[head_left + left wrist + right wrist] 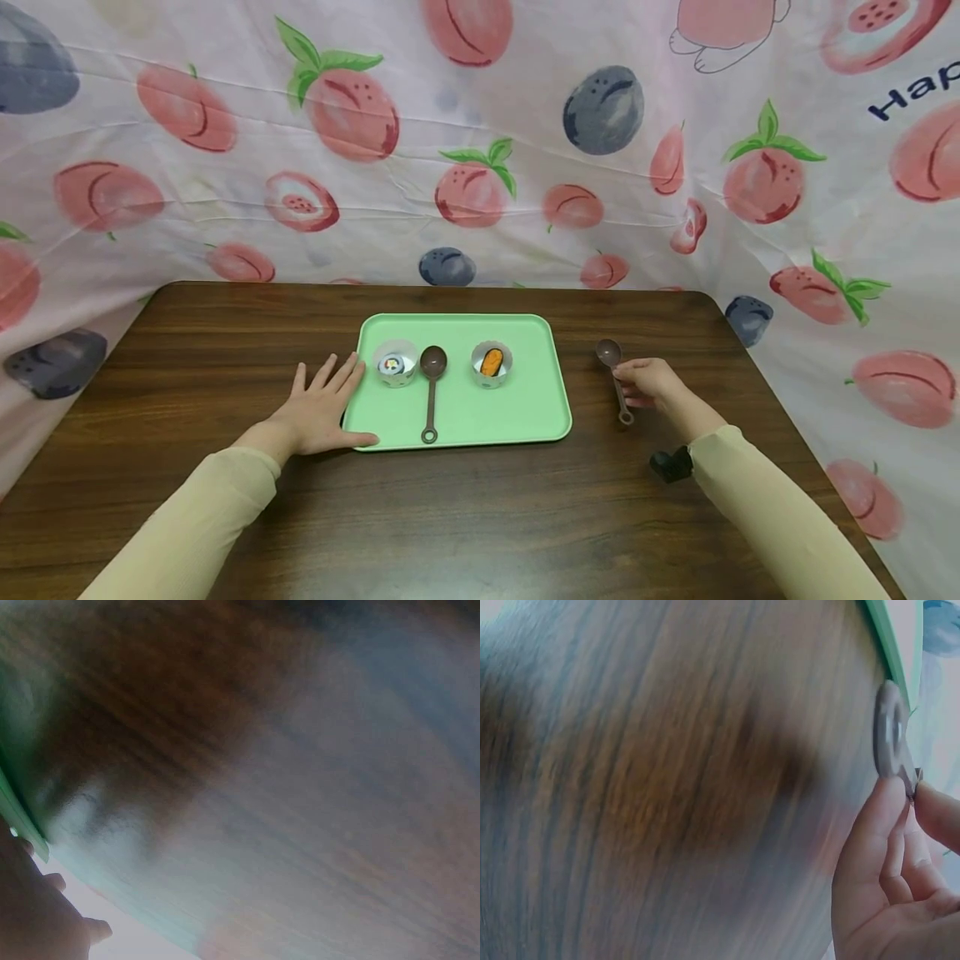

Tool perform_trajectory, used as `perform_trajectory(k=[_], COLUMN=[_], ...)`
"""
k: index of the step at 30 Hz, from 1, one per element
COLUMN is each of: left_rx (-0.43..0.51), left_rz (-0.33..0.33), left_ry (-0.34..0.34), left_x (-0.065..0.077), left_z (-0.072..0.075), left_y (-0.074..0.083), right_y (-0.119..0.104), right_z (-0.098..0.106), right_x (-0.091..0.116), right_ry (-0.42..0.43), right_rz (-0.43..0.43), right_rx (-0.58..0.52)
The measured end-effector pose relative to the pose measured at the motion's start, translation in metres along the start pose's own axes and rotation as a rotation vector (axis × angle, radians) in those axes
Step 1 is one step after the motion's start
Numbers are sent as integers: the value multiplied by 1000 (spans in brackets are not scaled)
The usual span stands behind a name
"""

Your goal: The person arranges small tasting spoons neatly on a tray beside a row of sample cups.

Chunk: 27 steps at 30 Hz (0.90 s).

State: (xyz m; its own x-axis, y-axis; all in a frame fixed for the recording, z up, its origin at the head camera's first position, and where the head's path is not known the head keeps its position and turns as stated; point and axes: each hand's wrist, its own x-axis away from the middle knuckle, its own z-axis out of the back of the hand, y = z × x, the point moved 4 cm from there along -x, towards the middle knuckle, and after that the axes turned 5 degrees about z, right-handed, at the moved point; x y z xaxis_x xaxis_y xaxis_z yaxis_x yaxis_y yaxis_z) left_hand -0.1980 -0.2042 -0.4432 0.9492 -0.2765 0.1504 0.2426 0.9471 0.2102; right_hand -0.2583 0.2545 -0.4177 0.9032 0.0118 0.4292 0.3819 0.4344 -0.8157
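Observation:
A light green tray [525, 417] lies on the table in the head view. My left hand [318, 417], fingers spread, rests at its left edge; the thumb reaches over the near-left corner. Right of the tray, my right hand [649, 383] pinches a brown spoon [609, 353] by the handle, bowl pointing away. In the right wrist view, thumb and fingers meet on that spoon [887, 735], its ring end showing. On the tray, a second brown spoon [432, 363] lies between two small cups. The left cup [395, 379] holds a sushi roll-like piece; the right cup [491, 383] holds an orange-topped piece.
The dark wooden table [480, 517] extends around the tray. A fruit-printed curtain [517, 108] hangs behind the table and along its sides. A small black object [671, 465] sits at the right sleeve's cuff. The left wrist view shows mostly blurred tabletop.

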Motion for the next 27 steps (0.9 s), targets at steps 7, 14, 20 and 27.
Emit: perform_trajectory(k=[7,14,20,27], left_rx=[-4,-4,-11,-8], left_rz=[1,-4,-2,-4], left_ry=[-7,-2,4,6], left_x=[-1,-2,-3,-2], left_z=[-3,-3,-3,-2], left_y=[-3,-3,-3,-2], right_y=[-9,-17,-23,-31], right_z=[-10,-22,-32,-43], right_x=[1,-1,-3,-4], right_ry=[-12,-15,-27,-30], right_rz=[10,14,32,42], right_rx=[0,-8,7,15])
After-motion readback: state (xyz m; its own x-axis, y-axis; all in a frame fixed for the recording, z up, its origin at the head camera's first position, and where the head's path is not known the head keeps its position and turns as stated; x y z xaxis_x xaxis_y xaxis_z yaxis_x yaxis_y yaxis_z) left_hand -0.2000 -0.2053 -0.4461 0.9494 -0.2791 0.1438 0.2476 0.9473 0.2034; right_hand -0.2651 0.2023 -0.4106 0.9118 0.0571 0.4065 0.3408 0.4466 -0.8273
